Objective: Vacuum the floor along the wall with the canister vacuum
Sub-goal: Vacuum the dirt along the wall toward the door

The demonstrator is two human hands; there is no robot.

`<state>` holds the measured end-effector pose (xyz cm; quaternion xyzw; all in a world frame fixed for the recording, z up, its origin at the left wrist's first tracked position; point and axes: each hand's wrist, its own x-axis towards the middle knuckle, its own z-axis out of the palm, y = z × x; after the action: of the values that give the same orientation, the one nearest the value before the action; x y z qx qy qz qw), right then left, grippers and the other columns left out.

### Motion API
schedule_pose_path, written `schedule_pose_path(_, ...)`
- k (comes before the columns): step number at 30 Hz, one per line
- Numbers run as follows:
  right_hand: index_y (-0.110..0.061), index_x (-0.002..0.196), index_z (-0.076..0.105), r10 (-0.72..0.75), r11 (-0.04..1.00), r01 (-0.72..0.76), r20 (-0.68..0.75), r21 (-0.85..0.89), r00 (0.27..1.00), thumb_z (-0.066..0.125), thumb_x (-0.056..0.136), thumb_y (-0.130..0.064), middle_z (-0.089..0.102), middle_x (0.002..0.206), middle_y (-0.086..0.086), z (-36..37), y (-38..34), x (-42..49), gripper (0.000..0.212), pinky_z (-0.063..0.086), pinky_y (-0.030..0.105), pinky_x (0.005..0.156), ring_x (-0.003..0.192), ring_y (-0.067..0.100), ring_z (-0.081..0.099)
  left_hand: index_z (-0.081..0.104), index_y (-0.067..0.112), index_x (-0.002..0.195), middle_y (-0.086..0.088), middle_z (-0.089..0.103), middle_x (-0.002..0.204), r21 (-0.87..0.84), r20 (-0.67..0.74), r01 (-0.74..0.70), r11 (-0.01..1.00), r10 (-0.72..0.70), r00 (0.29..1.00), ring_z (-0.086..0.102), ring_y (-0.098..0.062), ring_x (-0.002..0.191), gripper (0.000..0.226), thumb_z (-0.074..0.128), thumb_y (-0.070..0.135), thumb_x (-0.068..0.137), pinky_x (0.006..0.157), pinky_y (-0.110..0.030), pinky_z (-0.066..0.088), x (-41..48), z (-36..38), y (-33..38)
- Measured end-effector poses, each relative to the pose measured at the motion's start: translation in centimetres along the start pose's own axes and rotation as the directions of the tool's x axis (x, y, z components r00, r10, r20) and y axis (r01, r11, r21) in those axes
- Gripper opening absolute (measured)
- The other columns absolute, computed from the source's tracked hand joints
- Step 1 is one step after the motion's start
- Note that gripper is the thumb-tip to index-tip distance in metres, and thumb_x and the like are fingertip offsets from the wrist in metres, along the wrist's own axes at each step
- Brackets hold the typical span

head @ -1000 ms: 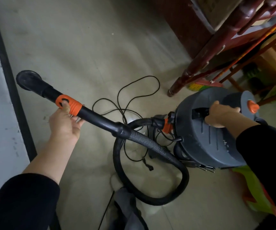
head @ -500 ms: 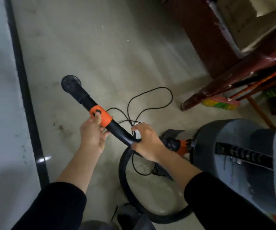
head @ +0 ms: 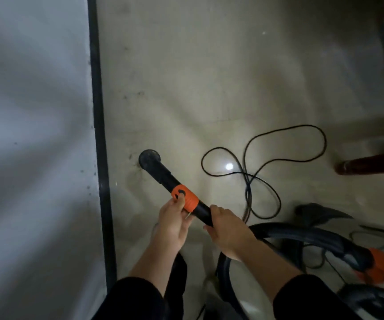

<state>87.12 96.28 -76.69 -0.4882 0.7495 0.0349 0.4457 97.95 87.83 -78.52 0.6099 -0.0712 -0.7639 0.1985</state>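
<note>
Near the baseboard [head: 98, 135], both hands grip the wand [head: 163, 179]: left hand [head: 171, 224] at its orange collar [head: 184, 197], right hand [head: 226, 229] just behind.

The right hand [head: 229, 230] is off the grey drum-shaped canister vacuum [head: 375, 301] and now grips the black plastic wand [head: 163, 179] just behind the left hand [head: 171, 224], on the hose side of the ribbed orange collar [head: 185, 200]. The two hands now sit close together on the tube. Ahead of the grip, the round black nozzle [head: 149, 158] tips more steeply toward the pale floor [head: 209, 77] — and the canister has slid to the lower right corner, blurred.
</note>
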Motion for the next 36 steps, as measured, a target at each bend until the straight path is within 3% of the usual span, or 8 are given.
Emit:
schedule_pose_path(3, -0.011, 0.12, 0.042, 0.019, 0.999, -0.017, 0.067, -0.042, 0.998, 0.047, 0.099, -0.03, 0.055, 0.118, 0.01, 2.7, -0.2, 4.1, 0.028, 0.038, 0.034, 0.079, 0.105, 0.026, 0.051, 0.05, -0.006, 0.128, -0.013, 0.065, 0.093, -0.001, -0.053, 0.063, 0.998, -0.063, 0.997, 0.064, -0.023, 0.09, 0.036, 0.047, 0.019, 0.101, 0.077, -0.036, 0.05, 4.9, -2.5, -0.4)
schedule_pose_path(9, -0.012, 0.121, 0.043, 0.083, 0.996, -0.079, 0.145, -0.033, 0.986, 0.049, 0.099, -0.031, 0.056, 0.116, 0.009, 7.1, 2.2, 9.4, 0.03, 0.036, 0.029, 0.075, 0.104, 0.024, 0.054, 0.049, -0.004, 0.131, -0.017, 0.066, 0.103, 0.031, -0.093, 0.173, 0.984, -0.169, 0.981, 0.064, -0.027, 0.098, 0.038, 0.05, 0.018, 0.1, 0.09, -0.041, 0.049, 12.3, -5.2, -3.4)
schedule_pose_path(15, -0.015, 0.119, 0.042, 0.14, 0.989, -0.143, 0.105, 0.028, 0.985, 0.049, 0.098, -0.03, 0.055, 0.104, 0.005, 10.4, 6.3, 12.3, 0.027, 0.034, 0.029, 0.07, 0.094, 0.022, 0.055, 0.053, -0.003, 0.126, -0.019, 0.065, 0.113, 0.134, -0.051, 0.187, 0.973, -0.182, 0.982, 0.065, -0.028, 0.103, 0.037, 0.055, 0.02, 0.098, 0.089, -0.04, 0.052, 18.1, -4.4, -6.8)
schedule_pose_path(22, -0.022, 0.114, 0.045, 0.141, 0.965, -0.145, 0.033, 0.217, 0.989, 0.056, 0.096, -0.027, 0.056, 0.086, -0.004, 8.9, 8.8, 15.6, 0.022, 0.038, 0.02, 0.056, 0.071, 0.008, 0.056, 0.063, 0.002, 0.103, -0.018, 0.069, 0.109, 0.2, 0.115, 0.095, 0.975, -0.12, 0.986, 0.068, -0.022, 0.098, 0.02, 0.061, 0.02, 0.094, 0.078, -0.029, 0.056, 22.7, -2.9, -6.4)
schedule_pose_path(25, -0.021, 0.11, 0.045, 0.141, 0.964, -0.156, 0.082, 0.217, 0.987, 0.057, 0.095, -0.028, 0.059, 0.087, 0.0, 8.5, 9.0, 16.3, 0.02, 0.043, 0.025, 0.06, 0.074, 0.014, 0.06, 0.062, 0.0, 0.108, -0.019, 0.069, 0.108, 0.187, 0.115, 0.088, 0.978, -0.111, 0.987, 0.069, -0.023, 0.098, 0.026, 0.063, 0.021, 0.093, 0.08, -0.031, 0.056, 23.7, -3.1, -6.8)
schedule_pose_path(28, -0.023, 0.104, 0.043, 0.126, 0.972, -0.142, 0.093, 0.189, 0.988, 0.057, 0.096, -0.028, 0.056, 0.084, -0.003, 8.3, 9.0, 16.6, 0.017, 0.036, 0.019, 0.053, 0.068, 0.009, 0.056, 0.06, -0.003, 0.116, -0.018, 0.07, 0.107, 0.18, 0.141, 0.064, 0.982, -0.09, 0.986, 0.07, -0.021, 0.096, 0.034, 0.064, 0.02, 0.092, 0.078, -0.03, 0.058, 24.1, -3.3, -6.9)
schedule_pose_path(33, -0.022, 0.089, 0.046, 0.102, 0.981, -0.118, 0.11, 0.157, 0.989, 0.061, 0.093, -0.029, 0.058, 0.082, -0.002, 7.1, 9.3, 17.2, 0.017, 0.038, 0.018, 0.054, 0.064, 0.009, 0.056, 0.064, 0.005, 0.103, -0.012, 0.074, 0.092, 0.163, 0.215, -0.003, 0.987, -0.033, 0.976, 0.073, -0.018, 0.086, 0.022, 0.069, 0.02, 0.088, 0.073, -0.027, 0.059, 24.8, -3.8, -6.4)
schedule_pose_path(36, -0.02, 0.091, 0.051, 0.093, 0.985, -0.108, 0.11, 0.134, 0.99, 0.063, 0.091, -0.03, 0.059, 0.083, -0.001, 6.7, 9.7, 17.8, 0.016, 0.04, 0.022, 0.059, 0.068, 0.011, 0.056, 0.062, 0.003, 0.109, -0.014, 0.074, 0.095, 0.141, 0.241, -0.034, 0.989, -0.001, 0.97, 0.073, -0.018, 0.087, 0.03, 0.071, 0.02, 0.086, 0.073, -0.026, 0.059, 25.6, -3.7, -6.6)
